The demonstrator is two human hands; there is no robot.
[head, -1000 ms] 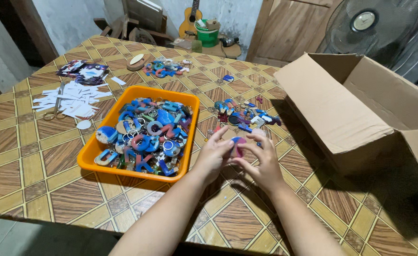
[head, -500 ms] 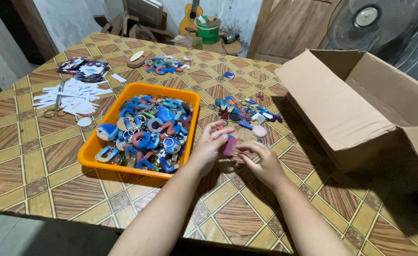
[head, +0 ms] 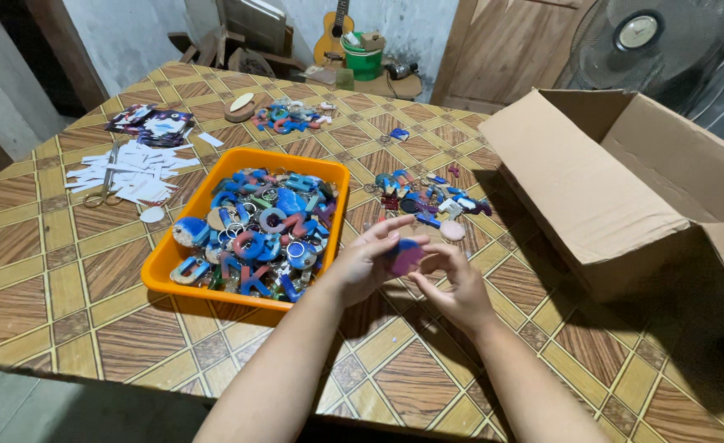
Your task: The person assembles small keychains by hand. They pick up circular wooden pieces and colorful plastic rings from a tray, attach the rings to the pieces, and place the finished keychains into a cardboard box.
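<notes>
Purple piece (head: 405,256) | both hands | patterned tiled table (head: 66,287) | dim room

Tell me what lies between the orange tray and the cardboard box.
In the head view, a loose pile of small coloured pieces lies on the table between the tray and the box.

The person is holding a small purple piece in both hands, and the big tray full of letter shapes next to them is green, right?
Not quite. In the head view both hands, left hand and right hand, do hold the small purple-and-blue piece, but the plastic tray of letter shapes is orange, not green.
</notes>
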